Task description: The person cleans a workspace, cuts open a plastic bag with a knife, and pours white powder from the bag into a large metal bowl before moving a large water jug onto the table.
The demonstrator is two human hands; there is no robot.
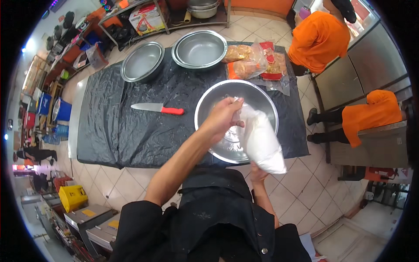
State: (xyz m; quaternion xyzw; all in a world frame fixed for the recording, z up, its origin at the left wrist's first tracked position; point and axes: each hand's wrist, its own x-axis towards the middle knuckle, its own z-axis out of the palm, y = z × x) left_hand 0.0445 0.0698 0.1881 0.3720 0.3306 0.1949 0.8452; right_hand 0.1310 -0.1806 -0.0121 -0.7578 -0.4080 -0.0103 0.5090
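Observation:
A clear plastic bag of white powder [263, 140] is tilted over a large steel mixing bowl [209, 95]. My left hand [227, 114] pinches the upper end of the bag above the bowl. Under the bag's lower, fuller end is my right hand [258, 173], just outside the bowl's near rim; its fingers are partly hidden by the bag. The part of the bowl's inside that shows is shiny bare metal; the bag and my left arm cover the rest. Left of the bowl, a kitchen knife [158, 108] with a red handle lies flat on the table.
Black plastic sheeting [101, 131] covers the table. Stacked steel bowls [200, 49] and another steel bowl [143, 62] stand along its far side. Bags of packaged food [248, 62] lie at the far right. Two people in orange shirts [319, 41] are to the right, beside steel cabinets [376, 62].

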